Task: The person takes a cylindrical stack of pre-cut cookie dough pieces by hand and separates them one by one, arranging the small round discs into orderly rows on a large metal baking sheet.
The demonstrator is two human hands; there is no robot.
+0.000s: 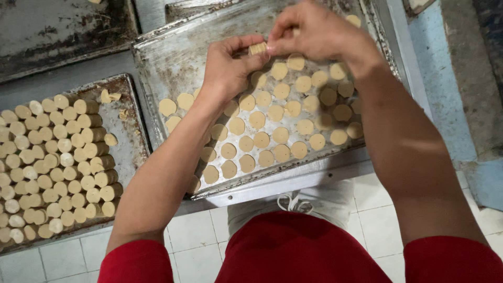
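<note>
Dough pieces cover much of the big metal tray [173, 57] on the table [68, 78]; many flat round dough discs [262, 139] lie there in rows, close together but mostly apart; the far end and the left side of this tray are bare, so there looks to be room for more. Both hands are up over the tray; the left hand [228, 65] and the right hand [309, 31] are closed together on one small dough log [257, 49], pinching it between the fingertips; it sits in the air, just above the discs. To the left, a second tray [128, 136] holds lots of short dough logs [57, 162] packed side by side; my guess is that a good part is done and a lot is left.
</note>
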